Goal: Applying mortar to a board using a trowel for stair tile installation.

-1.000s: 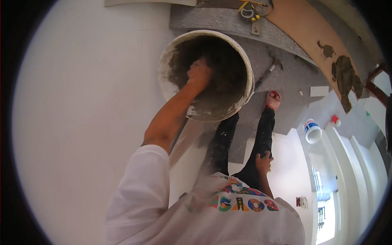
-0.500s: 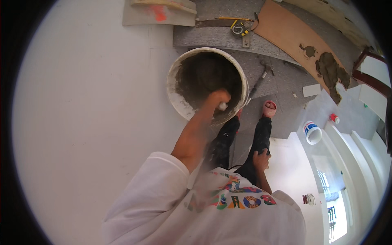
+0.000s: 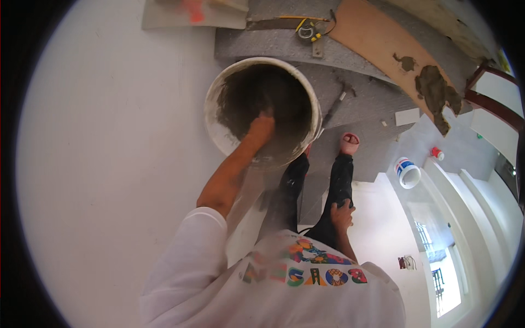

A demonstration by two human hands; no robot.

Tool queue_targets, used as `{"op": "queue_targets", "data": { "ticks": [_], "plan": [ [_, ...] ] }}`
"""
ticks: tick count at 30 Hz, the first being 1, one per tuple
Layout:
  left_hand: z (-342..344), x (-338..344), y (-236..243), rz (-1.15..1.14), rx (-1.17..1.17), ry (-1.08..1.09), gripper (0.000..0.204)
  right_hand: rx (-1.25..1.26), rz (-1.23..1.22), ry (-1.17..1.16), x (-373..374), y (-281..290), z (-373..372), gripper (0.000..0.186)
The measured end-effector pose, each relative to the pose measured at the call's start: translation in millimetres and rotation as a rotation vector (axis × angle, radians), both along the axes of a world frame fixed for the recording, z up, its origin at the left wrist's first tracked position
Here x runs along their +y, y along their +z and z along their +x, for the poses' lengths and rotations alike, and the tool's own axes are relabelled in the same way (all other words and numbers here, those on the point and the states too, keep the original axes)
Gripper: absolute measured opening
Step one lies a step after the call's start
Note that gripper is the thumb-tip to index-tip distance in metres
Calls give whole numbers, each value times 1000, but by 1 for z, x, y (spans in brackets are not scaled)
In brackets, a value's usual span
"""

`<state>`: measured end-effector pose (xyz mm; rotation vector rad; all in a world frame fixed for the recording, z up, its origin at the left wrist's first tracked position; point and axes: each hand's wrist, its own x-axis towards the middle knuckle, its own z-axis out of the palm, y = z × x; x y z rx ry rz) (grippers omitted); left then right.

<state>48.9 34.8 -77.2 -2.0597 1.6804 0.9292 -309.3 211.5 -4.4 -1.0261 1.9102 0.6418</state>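
Note:
My left hand point(image 3: 261, 127) is inside a large white bucket point(image 3: 214, 109) with a dark grey, wet-looking coating inside, its fingers closed on something blurred that I cannot make out. My right hand point(image 3: 342, 216) grips my dark-trousered right leg at about the knee. A hammer point(image 3: 343, 95) lies just right of the bucket on the grey surface point(image 3: 372, 101). Beyond the bucket are a yellow-and-black tape measure point(image 3: 308, 34), a yellow pencil point(image 3: 295, 17) and a pale board point(image 3: 175, 16) with a red smear.
A long curved tan board point(image 3: 363, 35) bearing grey mortar lumps point(image 3: 432, 87) spans the upper right. Further right are a white tile piece point(image 3: 406, 116), a dark-red frame point(image 3: 492, 104), a white pail point(image 3: 408, 177) and a red can point(image 3: 436, 153). A pale plain surface point(image 3: 109, 153) fills the left.
My left hand has moved about within the bucket, toward the right, then back leftward. The view has shifted slightly. My right hand stays on my leg.

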Motion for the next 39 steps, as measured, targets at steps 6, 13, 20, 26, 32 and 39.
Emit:
{"op": "queue_targets", "data": {
  "ticks": [6,13,20,26,32,39],
  "plan": [
    [-7,-14,74,132,264,-104,50,-24,0,-122,-9,18,-12,56],
    [24,-10,17,-231,114,-41,45,-94,18,-235,2,-5,-16,54],
    [-15,29,-5,36,247,-91,40,50,23,-94,-5,12,-12,52],
    [-40,-12,47,333,531,575,24,175,95,-99,-32,17,-12,54],
    [-17,27,81,319,846,916,29,113,58,-49,-52,35,-7,55],
    [-11,19,187,108,874,873,34,124,38,22,-98,33,-22,54]
  ]
}}
